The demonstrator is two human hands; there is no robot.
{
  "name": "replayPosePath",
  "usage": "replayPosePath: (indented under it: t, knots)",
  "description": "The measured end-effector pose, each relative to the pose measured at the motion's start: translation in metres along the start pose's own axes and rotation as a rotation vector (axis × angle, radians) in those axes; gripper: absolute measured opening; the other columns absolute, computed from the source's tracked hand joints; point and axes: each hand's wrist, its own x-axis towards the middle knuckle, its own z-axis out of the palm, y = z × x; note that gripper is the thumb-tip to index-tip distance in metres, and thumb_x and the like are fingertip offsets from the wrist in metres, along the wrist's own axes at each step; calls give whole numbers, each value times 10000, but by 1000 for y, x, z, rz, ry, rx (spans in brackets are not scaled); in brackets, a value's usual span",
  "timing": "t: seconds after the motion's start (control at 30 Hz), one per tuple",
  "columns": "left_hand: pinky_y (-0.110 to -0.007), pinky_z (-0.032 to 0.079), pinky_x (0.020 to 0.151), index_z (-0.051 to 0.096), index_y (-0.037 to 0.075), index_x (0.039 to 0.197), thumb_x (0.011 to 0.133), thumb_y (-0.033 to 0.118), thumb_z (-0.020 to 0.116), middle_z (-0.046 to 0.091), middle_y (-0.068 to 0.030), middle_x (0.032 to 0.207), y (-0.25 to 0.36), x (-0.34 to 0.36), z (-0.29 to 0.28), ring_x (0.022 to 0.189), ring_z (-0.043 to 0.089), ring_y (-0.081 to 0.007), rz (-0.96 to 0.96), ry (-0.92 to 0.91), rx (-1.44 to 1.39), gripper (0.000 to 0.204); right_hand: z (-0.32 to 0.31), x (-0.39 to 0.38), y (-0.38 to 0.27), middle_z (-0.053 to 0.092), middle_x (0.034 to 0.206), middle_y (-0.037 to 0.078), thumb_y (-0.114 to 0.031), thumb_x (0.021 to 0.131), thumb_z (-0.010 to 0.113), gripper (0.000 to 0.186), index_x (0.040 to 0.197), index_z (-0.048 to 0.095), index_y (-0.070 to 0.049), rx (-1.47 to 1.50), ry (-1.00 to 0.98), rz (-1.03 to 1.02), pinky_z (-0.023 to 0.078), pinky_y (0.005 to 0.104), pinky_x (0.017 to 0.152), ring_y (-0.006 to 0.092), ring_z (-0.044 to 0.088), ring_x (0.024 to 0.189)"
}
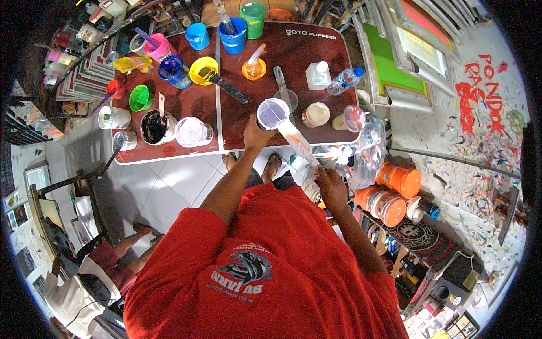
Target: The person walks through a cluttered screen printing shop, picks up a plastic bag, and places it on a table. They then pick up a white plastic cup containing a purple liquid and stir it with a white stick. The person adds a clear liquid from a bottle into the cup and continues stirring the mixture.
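A cup of pale lavender paint (pixel 272 114) is held in my left hand (pixel 255 134) near the table's front edge. My right hand (pixel 330 183) grips the lower end of a long white spatula (pixel 296 139) smeared with orange, its upper end at the cup's rim. Around the cup stand a cream-filled tub (pixel 315 116), a clear container with a stick in it (pixel 287 99) and a white-paint tub (pixel 195 133). A dark paddle (pixel 228 87) leans out of a yellow bowl (pixel 199 69) behind.
The dark-red table (pixel 248 130) also bears several colored paint pots (pixel 231 37) and bottles (pixel 344 82). Plastic bags (pixel 367 152) and orange buckets (pixel 395 179) are at right, screen frames (pixel 84 73) at back left. Another person (pixel 82 294) sits at lower left.
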Motion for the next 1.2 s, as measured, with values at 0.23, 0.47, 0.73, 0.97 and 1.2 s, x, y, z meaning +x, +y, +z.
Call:
replayPosePath:
  t: [0.23, 0.47, 0.73, 0.97, 1.2]
  knots:
    - [-430, 483, 829, 497, 38, 1088, 518, 330, 889, 624, -178, 1047, -1, 0, 0, 1007, 599, -354, 24, -14, -54, 751, -20, -15, -3, 580, 977, 182, -99, 881, 484, 364, 1242, 530, -111, 12, 9, 157, 488, 448, 721, 351, 584, 897]
    - [-410, 426, 974, 198, -6, 1418, 528, 245, 894, 460, -223, 1319, -26, -12, 0, 1204, 485, -349, 219, -66, -157, 1157, -38, -16, -6, 612, 971, 196, -54, 917, 505, 249, 1150, 565, 10, 271, 234, 209, 482, 370, 765, 316, 613, 860]
    - [-371, 491, 845, 307, 12, 1350, 597, 308, 866, 493, -232, 1244, -119, -81, -51, 1128, 526, -314, -167, -189, -242, 983, -47, 8, -29, 624, 819, 55, -143, 970, 438, 267, 1126, 585, 16, 582, 293, 271, 423, 267, 614, 111, 507, 670]
    - [-453, 428, 887, 396, -6, 1241, 543, 234, 867, 544, -203, 1109, -169, -66, -152, 1051, 521, -392, 85, 440, 308, 876, -67, 36, -69, 647, 800, 108, -160, 957, 456, 262, 1091, 616, -2, 558, 156, 297, 478, 319, 644, 177, 597, 701]
    - [-428, 403, 962, 441, 33, 1271, 489, 214, 863, 546, -174, 1192, -174, -7, -168, 1131, 499, -355, 27, 230, -6, 906, -84, 95, -136, 650, 766, 100, -148, 912, 552, 198, 994, 651, 3, 402, 83, -65, 461, 288, 595, 150, 597, 650]
